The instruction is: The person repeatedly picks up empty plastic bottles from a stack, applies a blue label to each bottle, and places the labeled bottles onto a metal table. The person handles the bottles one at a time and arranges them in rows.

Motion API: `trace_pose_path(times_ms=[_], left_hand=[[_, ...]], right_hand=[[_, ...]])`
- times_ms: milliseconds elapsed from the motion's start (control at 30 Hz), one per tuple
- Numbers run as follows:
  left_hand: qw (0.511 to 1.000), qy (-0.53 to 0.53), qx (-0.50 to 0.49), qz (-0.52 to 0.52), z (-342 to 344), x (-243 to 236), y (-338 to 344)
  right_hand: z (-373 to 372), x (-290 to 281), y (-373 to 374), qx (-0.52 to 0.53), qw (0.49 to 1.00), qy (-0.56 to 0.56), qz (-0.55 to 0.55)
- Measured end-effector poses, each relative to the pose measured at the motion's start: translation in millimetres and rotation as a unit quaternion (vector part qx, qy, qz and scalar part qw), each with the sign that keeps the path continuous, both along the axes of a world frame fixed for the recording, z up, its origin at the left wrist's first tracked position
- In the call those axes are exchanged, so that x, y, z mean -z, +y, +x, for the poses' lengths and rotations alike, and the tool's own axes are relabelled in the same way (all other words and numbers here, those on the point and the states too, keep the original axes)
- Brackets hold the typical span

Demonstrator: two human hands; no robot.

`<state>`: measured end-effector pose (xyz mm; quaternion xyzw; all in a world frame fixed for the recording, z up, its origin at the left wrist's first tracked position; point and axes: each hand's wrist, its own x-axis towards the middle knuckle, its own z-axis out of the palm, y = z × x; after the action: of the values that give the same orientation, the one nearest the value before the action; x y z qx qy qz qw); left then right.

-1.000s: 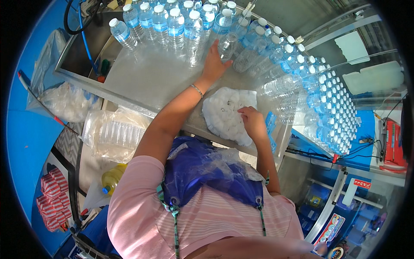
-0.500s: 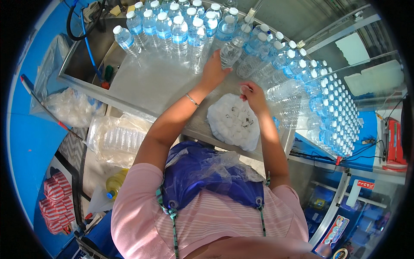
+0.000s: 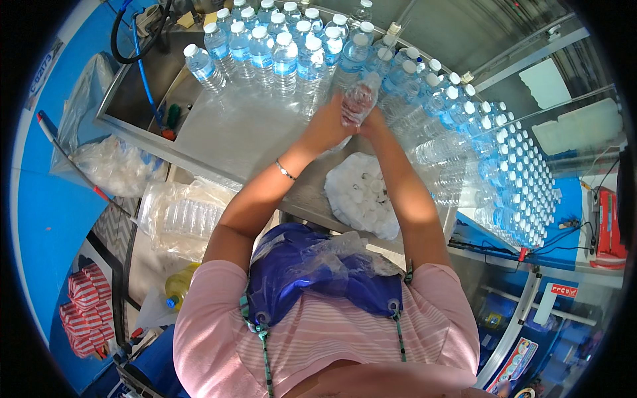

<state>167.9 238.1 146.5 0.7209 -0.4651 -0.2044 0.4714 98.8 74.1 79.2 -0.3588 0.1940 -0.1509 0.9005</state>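
Note:
A clear plastic bottle (image 3: 361,101) leans between my hands above the steel counter, in front of the rows of filled bottles. My left hand (image 3: 326,127) is closed around its left side. Against its lower right side, my right hand (image 3: 373,123) is closed too, its fingers mostly hidden behind the bottle and my left hand. Skin shows through the clear plastic. Just below my hands, near the counter's front edge, lies a white bag of bottle caps (image 3: 355,191), partly covered by my right forearm.
Filled bottles with white caps (image 3: 285,56) line the back of the steel counter (image 3: 232,136); many more (image 3: 514,172) stand at the right. A sink (image 3: 142,93) is at the left. Bagged empty bottles (image 3: 182,215) lie below the counter's front edge.
My right hand has moved up from beside the bag of caps to the bottle. My left hand has brought the bottle slightly nearer, and it now leans between both hands.

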Motion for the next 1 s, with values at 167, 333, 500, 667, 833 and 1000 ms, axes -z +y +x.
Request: trace_pose_path(times_ms=[167, 333, 500, 667, 833, 1000], left_hand=[[0.997, -0.005, 0.013, -0.079, -25, 41, 25], [0.99, -0.056, -0.005, -0.132, -36, 61, 28], [0.951, -0.066, -0.227, -0.196, 9, 66, 26], [0.97, -0.012, -0.208, -0.128, 48, 81, -2], [0.986, -0.026, -0.086, -0.14, 36, 87, -33], [0.984, -0.034, -0.033, -0.174, 33, 91, -49]], right_hand=[[1, -5, -19, -0.001, 0.996, 0.068, -0.059], [0, -39, -8, -0.013, 0.986, 0.128, -0.11], [-15, -77, 5, -0.014, 0.994, 0.1, -0.029], [-48, -100, 18, -0.073, 0.84, 0.268, -0.465], [-80, -121, 51, 0.033, 0.751, 0.064, -0.656], [-78, -110, 84, 0.081, 0.612, -0.002, -0.787]])
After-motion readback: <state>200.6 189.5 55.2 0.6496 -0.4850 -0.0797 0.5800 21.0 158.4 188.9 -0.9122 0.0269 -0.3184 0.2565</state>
